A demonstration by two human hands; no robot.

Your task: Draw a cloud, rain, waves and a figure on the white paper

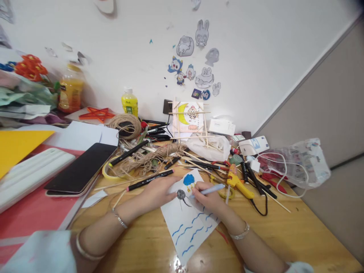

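A white sheet of paper (pixel 184 227) lies tilted on the wooden table, with a blue cloud, a dark grey round shape and blue wavy lines drawn on it. My right hand (pixel 209 197) grips a light blue pen (pixel 214 189) with its tip low over the paper beside the grey shape. Flat on the paper's upper left edge rests my left hand (pixel 157 192), thumb stretched out toward the grey shape and nothing in it. A black marker (pixel 150 180) with a pink end lies just behind my left hand.
Behind the paper are twine (pixel 142 161), wooden sticks and several markers. A yellow glue gun (pixel 239 182) with a black cord lies right of my right hand. Left are a black tablet-like slab (pixel 82 167) and a white case (pixel 34 176). A yellow-green bottle (pixel 129 102) stands near the wall.
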